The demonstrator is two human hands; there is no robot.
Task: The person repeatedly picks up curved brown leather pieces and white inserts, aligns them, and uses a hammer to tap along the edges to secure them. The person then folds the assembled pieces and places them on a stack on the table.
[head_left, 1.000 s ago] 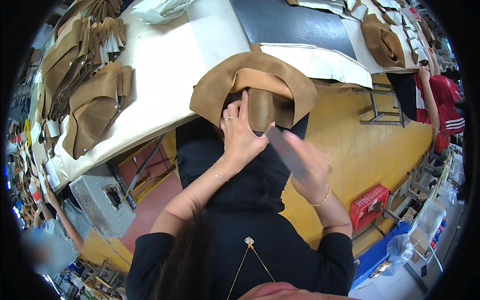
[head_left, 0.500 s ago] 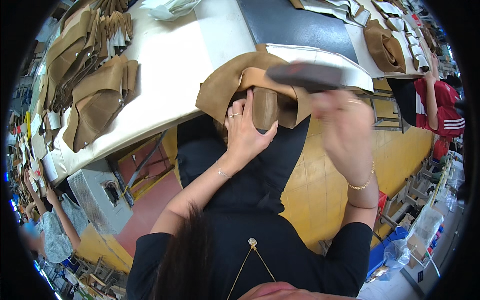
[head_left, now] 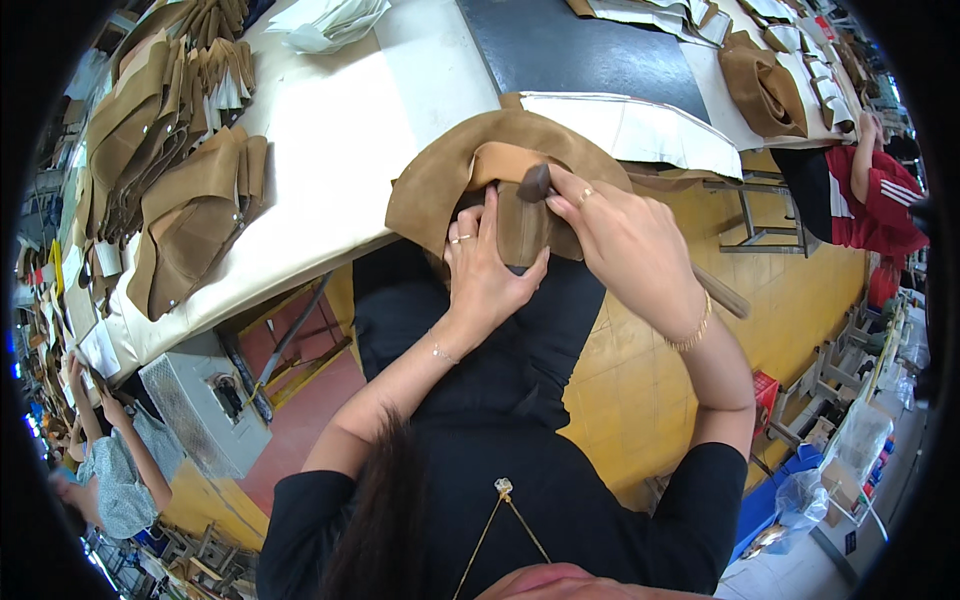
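A curved brown suede piece (head_left: 430,190) with a tan inner face lies over the table's near edge and my lap. My left hand (head_left: 482,265) holds it, with the fingers inside the fold and the thumb on the near side of a narrow brown strip (head_left: 522,228). My right hand (head_left: 635,245) is closed round a hammer. The dark hammer head (head_left: 535,183) is at the upper end of the strip, and its wooden handle (head_left: 725,292) sticks out past my wrist. My right fingers hide the rest of the hammer.
A white-backed piece (head_left: 630,128) lies just beyond, next to a dark mat (head_left: 590,60). Stacked brown leather pieces (head_left: 195,215) sit at the left, with white sheets (head_left: 325,22) at the far side. Beneath the table stands a grey box (head_left: 205,400). Other people work at both sides.
The hammer has come down and left from above the suede piece onto the strip, together with my right hand. My left hand keeps its hold.
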